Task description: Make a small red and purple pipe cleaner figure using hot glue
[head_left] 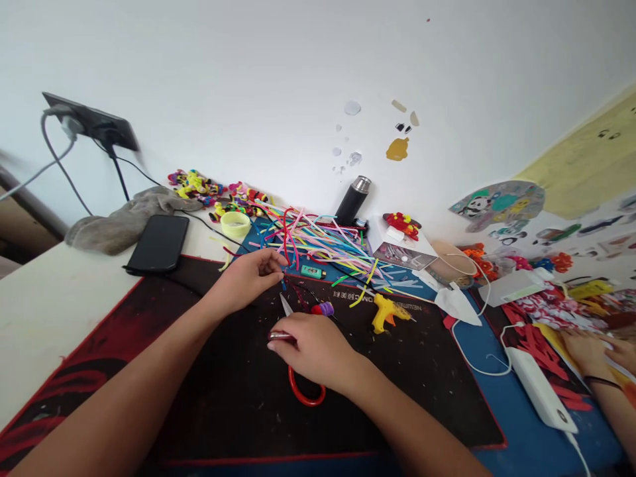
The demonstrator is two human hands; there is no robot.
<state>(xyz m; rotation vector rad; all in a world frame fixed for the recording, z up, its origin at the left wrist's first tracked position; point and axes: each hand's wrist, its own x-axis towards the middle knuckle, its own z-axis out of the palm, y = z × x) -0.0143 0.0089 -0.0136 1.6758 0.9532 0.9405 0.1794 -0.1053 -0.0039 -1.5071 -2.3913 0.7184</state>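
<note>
My left hand [254, 277] is closed in a pinch above the dark mat. From its fingertips pokes the short end of what looks like a blue pipe cleaner [283, 285]; the rest is hidden. My right hand [315, 348] is wrapped around scissors with red handles [306, 392]. Their blade [286, 306] points up toward the left fingertips, apart from them. Just beyond the right hand lies a small purple-and-red bundle [324, 309]. A yellow glue gun [390, 313] rests on the mat to its right.
Many coloured pipe cleaners [318, 242] are heaped behind the mat [223, 397], near a tape roll [235, 225] and a black flask [354, 200]. A phone [159, 244] lies left. At right are a white power strip [541, 387] and another person's hands [589, 351].
</note>
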